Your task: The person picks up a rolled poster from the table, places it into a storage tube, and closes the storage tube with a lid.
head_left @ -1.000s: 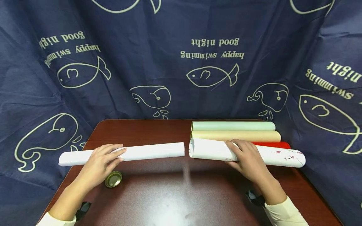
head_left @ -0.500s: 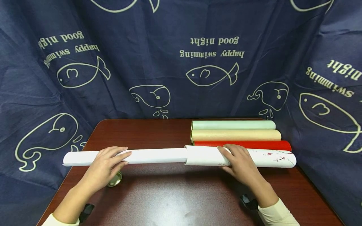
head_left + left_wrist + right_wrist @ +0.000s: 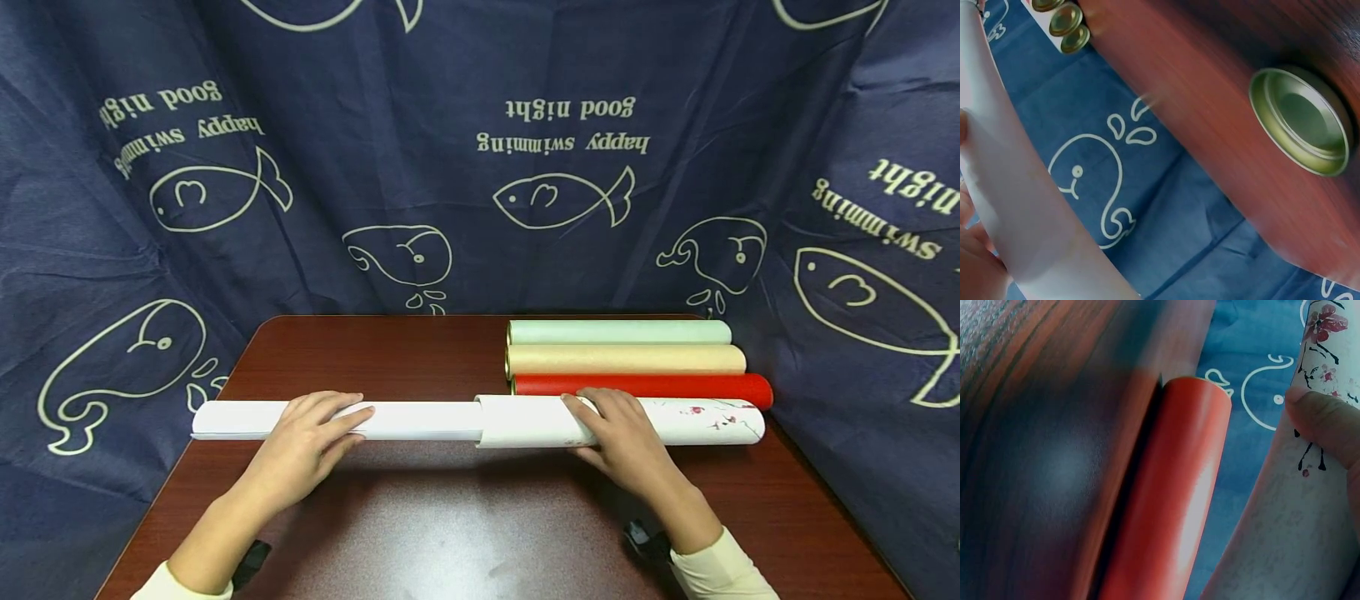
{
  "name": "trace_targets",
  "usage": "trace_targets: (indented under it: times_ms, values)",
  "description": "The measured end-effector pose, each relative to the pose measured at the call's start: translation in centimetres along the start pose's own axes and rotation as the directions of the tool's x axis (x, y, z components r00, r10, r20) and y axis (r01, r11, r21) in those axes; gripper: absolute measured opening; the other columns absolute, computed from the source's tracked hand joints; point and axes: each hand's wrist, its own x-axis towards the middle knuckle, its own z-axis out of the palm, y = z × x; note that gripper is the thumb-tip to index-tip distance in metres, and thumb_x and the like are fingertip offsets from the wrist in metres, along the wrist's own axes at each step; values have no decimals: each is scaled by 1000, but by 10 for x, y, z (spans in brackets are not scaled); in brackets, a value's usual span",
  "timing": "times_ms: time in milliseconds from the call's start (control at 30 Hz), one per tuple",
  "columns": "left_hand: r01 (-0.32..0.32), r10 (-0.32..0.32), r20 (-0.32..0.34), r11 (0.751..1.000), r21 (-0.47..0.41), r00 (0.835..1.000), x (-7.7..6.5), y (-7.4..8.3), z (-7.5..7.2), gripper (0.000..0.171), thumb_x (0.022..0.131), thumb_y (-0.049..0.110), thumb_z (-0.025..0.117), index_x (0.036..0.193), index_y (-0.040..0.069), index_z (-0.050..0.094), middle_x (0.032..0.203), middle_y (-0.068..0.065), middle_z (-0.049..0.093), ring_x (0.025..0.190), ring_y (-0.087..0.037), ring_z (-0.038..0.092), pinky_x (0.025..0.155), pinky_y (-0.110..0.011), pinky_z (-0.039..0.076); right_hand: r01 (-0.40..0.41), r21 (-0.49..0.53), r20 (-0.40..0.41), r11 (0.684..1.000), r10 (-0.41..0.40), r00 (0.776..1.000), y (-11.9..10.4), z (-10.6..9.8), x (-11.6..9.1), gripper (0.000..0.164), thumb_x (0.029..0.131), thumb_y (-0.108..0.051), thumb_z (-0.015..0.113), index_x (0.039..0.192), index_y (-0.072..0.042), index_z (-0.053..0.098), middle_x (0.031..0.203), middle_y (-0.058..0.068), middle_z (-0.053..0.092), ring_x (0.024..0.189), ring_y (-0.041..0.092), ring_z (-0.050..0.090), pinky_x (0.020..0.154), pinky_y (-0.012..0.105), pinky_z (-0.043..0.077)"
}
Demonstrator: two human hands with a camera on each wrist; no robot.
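Note:
In the head view my left hand (image 3: 307, 446) holds a long roll of white paper (image 3: 427, 421) from above, fingers curled over it. The roll's right end is inside the open left end of a white cardboard tube (image 3: 517, 422) printed with plum blossoms. My right hand (image 3: 622, 433) grips that tube around its middle. Both pieces lie nearly level, in one line across the table. Up close in the right wrist view, my thumb (image 3: 1325, 422) presses the printed tube wall. A round gold metal lid (image 3: 1300, 122) shows in the left wrist view.
Behind the printed tube lie a red tube (image 3: 645, 387), a cream tube (image 3: 630, 360) and a pale green tube (image 3: 622, 332), side by side. The brown table (image 3: 375, 358) ends at a navy curtain (image 3: 450, 167) with fish and whale drawings.
A second ago the roll and tube were apart. The roll's end has entered the tube and slid deeper as my hands came closer together. My left hand and arm now hide the lid from the head camera.

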Motion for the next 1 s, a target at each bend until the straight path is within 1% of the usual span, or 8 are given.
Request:
trace_targets:
  times_ms: [67,333,400,500,567,667,767,1000]
  values:
    - [-5,5,0,1000,-3,1000,1,2,1,47,104,46,41,122,15,71,123,-8,65,110,-31,59,87,-54,44,2,0,-1,1000,-2,1000,-2,1,0,82,62,-22,93,135,-14,57,118,14,59,106,36,57,95,55,41]
    - [-16,16,7,1000,4,1000,5,13,10,47,104,45,40,121,14,71,123,-8,65,110,-31,59,86,-52,46,12,10,-3,1000,-12,1000,-6,5,2,83,60,-23,94,134,-13,58,118,13,59,106,36,57,95,54,42]
    - [-20,20,17,1000,7,1000,7,16,13,44,104,44,45,122,14,71,124,-8,65,111,-30,59,86,-52,46,12,11,-1,1000,-12,1000,-7,6,2,83,61,-24,94,134,-14,58,119,13,59,107,36,57,95,54,42]
    - [-26,25,32,1000,11,999,9,20,17,35,101,38,57,122,14,71,124,-8,65,111,-29,59,86,-51,47,10,7,1,1000,-10,1000,-8,6,3,82,61,-26,93,134,-14,57,120,14,59,108,36,57,95,54,42]
    - [-30,29,38,999,13,999,11,23,20,32,95,32,67,121,14,71,123,-8,65,110,-29,59,86,-51,47,7,8,2,1000,-7,1000,-9,7,3,81,62,-26,93,134,-14,57,120,14,59,109,36,56,95,54,42]
    - [-33,32,43,999,15,999,15,27,25,37,86,24,77,120,14,72,123,-8,66,110,-28,59,86,-50,48,7,10,2,1000,-7,1000,-10,8,3,80,63,-27,93,134,-14,58,120,13,59,109,36,56,95,54,41]
    - [-38,37,48,999,26,998,20,32,30,40,80,21,81,119,14,72,121,-8,66,109,-28,60,87,-49,49,16,14,2,1000,-16,1000,-11,9,4,79,64,-28,92,134,-14,58,120,13,59,110,36,56,95,54,41]
    - [-53,50,56,997,48,997,32,43,39,39,80,24,84,116,14,73,119,-7,68,107,-26,61,86,-47,50,33,8,-2,999,-33,999,-14,11,7,79,62,-28,93,132,-13,58,121,14,59,109,36,56,95,54,42]
